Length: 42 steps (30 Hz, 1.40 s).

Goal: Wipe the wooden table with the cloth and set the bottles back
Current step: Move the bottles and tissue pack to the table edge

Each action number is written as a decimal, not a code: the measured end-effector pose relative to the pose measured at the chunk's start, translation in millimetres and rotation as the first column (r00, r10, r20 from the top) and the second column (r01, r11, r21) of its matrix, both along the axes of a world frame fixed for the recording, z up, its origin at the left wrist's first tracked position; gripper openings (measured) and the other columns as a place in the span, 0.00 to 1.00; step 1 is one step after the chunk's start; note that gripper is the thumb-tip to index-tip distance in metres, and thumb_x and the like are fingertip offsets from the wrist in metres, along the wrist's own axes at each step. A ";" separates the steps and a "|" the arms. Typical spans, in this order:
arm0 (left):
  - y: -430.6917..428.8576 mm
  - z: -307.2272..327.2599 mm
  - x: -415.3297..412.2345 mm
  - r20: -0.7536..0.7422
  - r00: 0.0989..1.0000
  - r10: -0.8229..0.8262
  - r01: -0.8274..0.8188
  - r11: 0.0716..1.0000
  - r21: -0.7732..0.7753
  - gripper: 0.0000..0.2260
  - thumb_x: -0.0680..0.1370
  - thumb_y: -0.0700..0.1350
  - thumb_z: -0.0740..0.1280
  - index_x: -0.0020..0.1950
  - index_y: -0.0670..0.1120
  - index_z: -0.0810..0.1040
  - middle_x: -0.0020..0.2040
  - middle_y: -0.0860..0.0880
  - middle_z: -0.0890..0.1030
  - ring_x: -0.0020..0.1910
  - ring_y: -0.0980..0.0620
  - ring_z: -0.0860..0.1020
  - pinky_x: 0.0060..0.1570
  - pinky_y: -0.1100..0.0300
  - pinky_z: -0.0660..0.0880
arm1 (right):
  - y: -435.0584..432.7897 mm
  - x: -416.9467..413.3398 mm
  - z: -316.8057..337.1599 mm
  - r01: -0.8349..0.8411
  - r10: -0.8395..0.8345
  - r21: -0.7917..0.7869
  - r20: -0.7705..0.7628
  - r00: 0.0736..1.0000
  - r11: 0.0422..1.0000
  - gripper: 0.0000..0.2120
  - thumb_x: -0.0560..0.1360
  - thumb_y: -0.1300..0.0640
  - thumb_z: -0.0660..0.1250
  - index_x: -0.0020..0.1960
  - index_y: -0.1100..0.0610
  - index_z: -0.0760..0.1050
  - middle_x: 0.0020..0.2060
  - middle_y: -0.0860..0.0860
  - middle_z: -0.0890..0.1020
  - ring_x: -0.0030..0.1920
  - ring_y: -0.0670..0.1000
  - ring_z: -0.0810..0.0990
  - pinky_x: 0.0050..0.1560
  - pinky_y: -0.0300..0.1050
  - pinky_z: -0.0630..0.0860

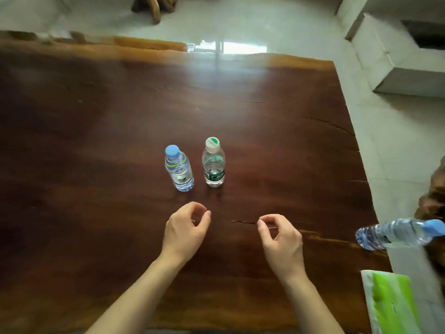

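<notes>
Dark wood fills the head view: the wooden table (pixel 265 116), glossy, with a crack running just beyond the right hand. 2 water bottles stand upright near the middle, side by side but apart — the blue-capped bottle (pixel 179 168) on the left, the green-labelled bottle (pixel 213 163) on the right. A 3rd bottle (pixel 397 233), also blue-capped, sits at the right edge of the table; wide-angle stretch makes it hard to say whether it stands or lies.

Left hand (pixel 185 229) and right hand (pixel 280 241) hover over the table nearer than the 2 bottles. Both are empty, fingers loosely curled with thumb and forefinger nearly meeting, gripping nothing.

Handling, as a judgement: thin clear plastic, light, smooth and a little slippery; walls likely give if squeezed. Best hold is around the mid-body, or near the cap where the bottle is stiffer. Fill level cannot be read, so weight is uncertain.

Hard to make out: a green-and-white packet (pixel 390 302) at the lower right corner is cut off by the frame — possibly tissues or wipes. No cloth can be identified with certainty. Whether the table is already wiped cannot be told from the sheen.
</notes>
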<state>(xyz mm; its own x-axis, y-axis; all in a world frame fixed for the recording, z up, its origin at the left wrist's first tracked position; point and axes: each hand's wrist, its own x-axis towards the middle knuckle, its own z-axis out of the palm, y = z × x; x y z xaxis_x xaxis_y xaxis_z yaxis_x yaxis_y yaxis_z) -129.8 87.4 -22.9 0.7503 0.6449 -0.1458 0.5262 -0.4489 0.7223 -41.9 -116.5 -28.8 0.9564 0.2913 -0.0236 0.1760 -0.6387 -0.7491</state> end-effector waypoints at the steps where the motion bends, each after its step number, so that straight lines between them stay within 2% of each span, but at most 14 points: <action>1: 7.3 -2.3 -0.3 -0.006 0.999 0.045 -0.045 0.999 -0.016 0.04 0.75 0.52 0.72 0.44 0.53 0.81 0.38 0.57 0.83 0.36 0.59 0.80 0.41 0.57 0.77 | 13.0 6.2 -0.1 -0.017 0.017 0.014 -0.009 1.000 1.000 0.02 0.77 0.58 0.71 0.47 0.52 0.82 0.42 0.45 0.84 0.43 0.44 0.82 0.43 0.37 0.78; 4: 24.1 -9.8 3.9 0.001 0.987 0.162 -0.162 0.986 -0.037 0.04 0.75 0.50 0.73 0.47 0.51 0.81 0.39 0.55 0.83 0.37 0.55 0.81 0.45 0.54 0.78 | 47.7 26.6 -2.3 -0.076 0.077 0.042 -0.006 0.997 0.996 0.01 0.76 0.58 0.72 0.48 0.53 0.81 0.42 0.46 0.84 0.41 0.44 0.82 0.44 0.43 0.79; 7: 38.3 -16.9 15.5 0.056 0.959 0.279 -0.277 0.960 -0.041 0.12 0.73 0.47 0.75 0.53 0.49 0.78 0.44 0.53 0.83 0.40 0.53 0.81 0.48 0.52 0.79 | 76.6 48.9 -7.6 -0.128 0.128 0.060 -0.003 0.992 0.990 0.11 0.75 0.56 0.74 0.56 0.53 0.80 0.48 0.47 0.84 0.44 0.46 0.82 0.48 0.46 0.80; 10: 52.8 -26.2 28.9 0.070 0.939 0.338 -0.337 0.941 -0.024 0.25 0.70 0.49 0.78 0.62 0.49 0.73 0.54 0.52 0.78 0.47 0.53 0.80 0.51 0.49 0.79 | 99.4 70.8 -17.0 -0.197 0.199 0.058 -0.024 0.980 0.979 0.27 0.72 0.52 0.77 0.68 0.54 0.73 0.59 0.49 0.80 0.56 0.46 0.79 0.58 0.47 0.79; 13: 65.8 -34.5 43.4 0.076 0.938 0.339 -0.338 0.941 -0.030 0.36 0.66 0.53 0.80 0.70 0.51 0.69 0.63 0.53 0.75 0.57 0.54 0.78 0.55 0.48 0.79 | 118.7 88.0 -26.5 -0.269 0.272 0.066 -0.048 0.961 0.961 0.40 0.70 0.48 0.79 0.76 0.54 0.64 0.71 0.49 0.73 0.71 0.48 0.72 0.71 0.48 0.72; 16: 75.6 -38.0 58.3 0.098 0.931 0.351 -0.345 0.936 -0.072 0.42 0.64 0.53 0.82 0.74 0.52 0.67 0.67 0.53 0.75 0.63 0.54 0.77 0.58 0.46 0.78 | 133.7 99.1 -33.9 -0.301 0.309 0.112 -0.068 0.949 0.947 0.45 0.68 0.47 0.80 0.78 0.53 0.61 0.73 0.48 0.71 0.74 0.47 0.69 0.74 0.44 0.67; 19: 83.3 -38.5 71.3 0.133 0.928 0.349 -0.346 0.937 -0.045 0.36 0.65 0.52 0.82 0.69 0.50 0.72 0.63 0.52 0.79 0.61 0.50 0.79 0.59 0.46 0.77 | 145.9 105.7 -37.4 -0.313 0.332 0.170 -0.094 0.939 0.934 0.45 0.67 0.49 0.81 0.77 0.53 0.64 0.72 0.47 0.73 0.72 0.45 0.71 0.73 0.43 0.69; 22: 87.6 -36.0 76.7 0.150 0.926 0.347 -0.350 0.937 -0.004 0.28 0.66 0.51 0.81 0.61 0.48 0.76 0.55 0.50 0.83 0.54 0.47 0.81 0.56 0.47 0.78 | 152.2 109.8 -38.7 -0.320 0.338 0.184 -0.079 0.938 0.929 0.39 0.67 0.49 0.81 0.73 0.53 0.68 0.67 0.47 0.78 0.66 0.46 0.76 0.69 0.46 0.74; 25: 88.9 -33.5 76.1 0.152 0.929 0.337 -0.346 0.938 0.034 0.26 0.66 0.50 0.82 0.59 0.47 0.77 0.53 0.50 0.84 0.51 0.48 0.82 0.53 0.49 0.78 | 150.3 112.3 -38.5 -0.308 0.329 0.205 -0.075 0.941 0.929 0.34 0.67 0.50 0.81 0.69 0.53 0.72 0.61 0.46 0.81 0.59 0.45 0.80 0.63 0.45 0.78; 28: 86.3 -30.2 78.6 0.151 0.941 0.304 -0.316 0.946 0.066 0.24 0.66 0.51 0.82 0.58 0.48 0.78 0.50 0.51 0.84 0.49 0.48 0.82 0.51 0.50 0.79 | 141.2 114.4 -37.1 -0.276 0.302 0.221 -0.097 0.948 0.936 0.34 0.67 0.48 0.81 0.68 0.52 0.73 0.59 0.45 0.82 0.57 0.43 0.81 0.60 0.42 0.79; 35: 60.3 -12.7 129.2 0.159 0.971 0.176 -0.190 0.978 0.081 0.25 0.65 0.53 0.81 0.58 0.49 0.78 0.50 0.53 0.84 0.48 0.50 0.82 0.51 0.50 0.79 | 84.9 132.6 -29.8 -0.095 0.124 0.260 -0.100 0.987 0.961 0.33 0.66 0.45 0.81 0.67 0.50 0.73 0.58 0.43 0.82 0.58 0.42 0.80 0.59 0.39 0.80; 40: 14.5 -4.9 191.9 0.145 0.989 -0.002 -0.012 0.995 0.099 0.27 0.64 0.51 0.82 0.60 0.48 0.78 0.50 0.51 0.85 0.49 0.48 0.83 0.51 0.51 0.79 | 18.4 153.4 -24.6 0.094 -0.073 0.258 -0.090 0.993 0.962 0.33 0.66 0.44 0.81 0.67 0.50 0.73 0.58 0.44 0.81 0.59 0.41 0.80 0.58 0.33 0.78; 42: -9.8 -4.5 217.4 0.140 0.987 -0.077 0.065 0.994 0.085 0.27 0.64 0.51 0.82 0.60 0.48 0.79 0.50 0.51 0.85 0.48 0.49 0.83 0.51 0.51 0.79 | -9.8 161.6 -24.0 0.180 -0.163 0.244 -0.088 0.983 0.953 0.33 0.66 0.44 0.81 0.67 0.49 0.73 0.58 0.42 0.81 0.58 0.40 0.80 0.57 0.27 0.76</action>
<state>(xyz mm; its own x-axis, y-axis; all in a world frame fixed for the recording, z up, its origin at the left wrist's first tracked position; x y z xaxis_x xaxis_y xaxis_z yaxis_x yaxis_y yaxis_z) 87.6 77.5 -27.4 0.8041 0.5943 0.0166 0.3844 -0.5410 0.7481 119.7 -126.3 -52.8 0.9911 0.1279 -0.0359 0.0251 -0.4456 -0.8949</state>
